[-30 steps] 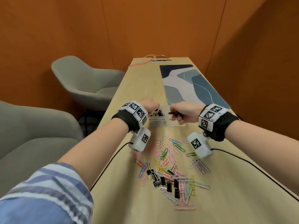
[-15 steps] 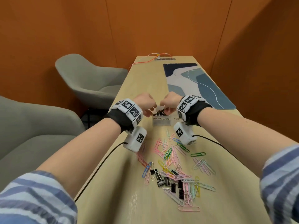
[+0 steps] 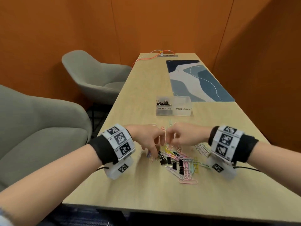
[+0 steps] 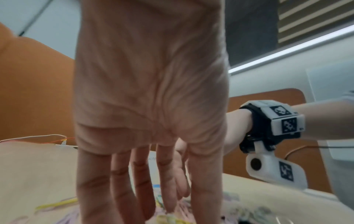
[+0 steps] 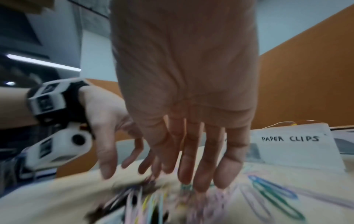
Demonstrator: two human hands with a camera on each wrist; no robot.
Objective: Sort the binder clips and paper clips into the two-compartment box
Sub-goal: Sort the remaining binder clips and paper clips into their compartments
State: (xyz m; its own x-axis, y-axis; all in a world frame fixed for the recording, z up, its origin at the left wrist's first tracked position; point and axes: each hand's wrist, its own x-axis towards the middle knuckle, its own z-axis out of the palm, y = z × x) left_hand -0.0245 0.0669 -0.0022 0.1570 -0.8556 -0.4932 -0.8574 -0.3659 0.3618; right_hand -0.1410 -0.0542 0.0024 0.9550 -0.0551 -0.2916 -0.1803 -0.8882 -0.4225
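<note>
A clear two-compartment box (image 3: 173, 112) stands mid-table, labelled BINDER CLIPS on the left and PAPER CLIPS (image 5: 290, 138) on the right. Several black binder clips (image 3: 163, 103) lie in the left compartment; I see nothing in the right one. A mixed pile of coloured paper clips (image 3: 189, 167) and black binder clips (image 3: 174, 164) lies nearer to me. My left hand (image 3: 154, 152) reaches down over the pile's left side, fingers extended (image 4: 134, 189), tips close to a binder clip (image 3: 160, 154). My right hand (image 3: 171, 142) hovers over the pile's far side with straight fingers (image 5: 199, 166), holding nothing.
A blue patterned mat (image 3: 198, 80) lies beyond the box on the right. A power strip with an orange cable (image 3: 166, 54) sits at the table's far end. Two grey chairs (image 3: 91, 74) stand left of the table. Orange walls close in on all sides.
Both hands have drawn back from the box to the pile near me. The binder clip the right hand held at the box is no longer in it.
</note>
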